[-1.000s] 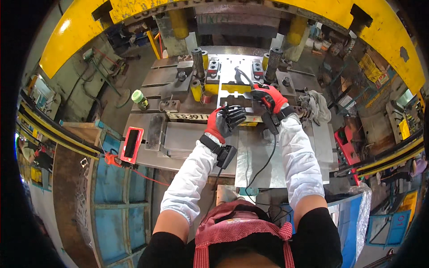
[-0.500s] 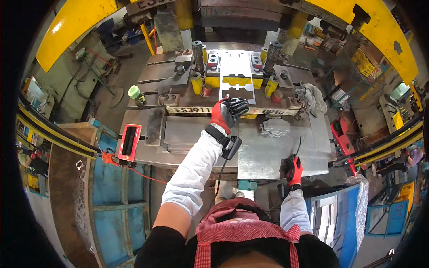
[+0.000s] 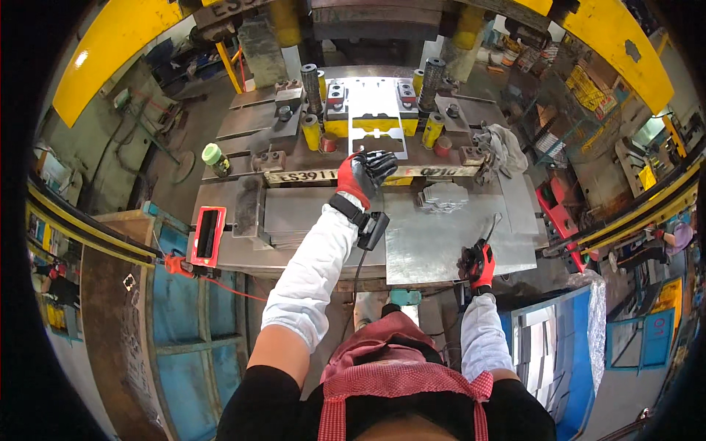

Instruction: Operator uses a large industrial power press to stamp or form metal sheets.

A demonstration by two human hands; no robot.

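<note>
- Left hand (image 3: 368,175) is hovering around the near end of the strip (image 3: 375,98), fingers stretching out to the right and thumb sitting apart from them. The palm side is mostly hiding, so I honestly can't tell if it's touching the metal.
- The strip is lying on the die (image 3: 331,167) between the posts, its cutouts showing near the front. The hand is covering a bit of its near edge, and glare is washing out the far part.
- Right hand (image 3: 478,264) is clamping on a thin dark tool (image 3: 493,229) over the front of the sheet (image 3: 460,246). The glove is swallowing the handle; only the shaft and bent tip are sticking out, pointing away from the body.
- A stack (image 3: 443,197) of cut plates is resting on the sheet, just in front of the die. Edges are blending together, so I'm not counting them.
- Grey rag (image 3: 504,149) is slumping at the die's right end, covering whatever's under it.
- Blue bin (image 3: 597,334) is holding pale pieces at lower right, partly hiding behind the right arm.
- Yellow beam (image 3: 118,59) is getting cut off up top.
</note>
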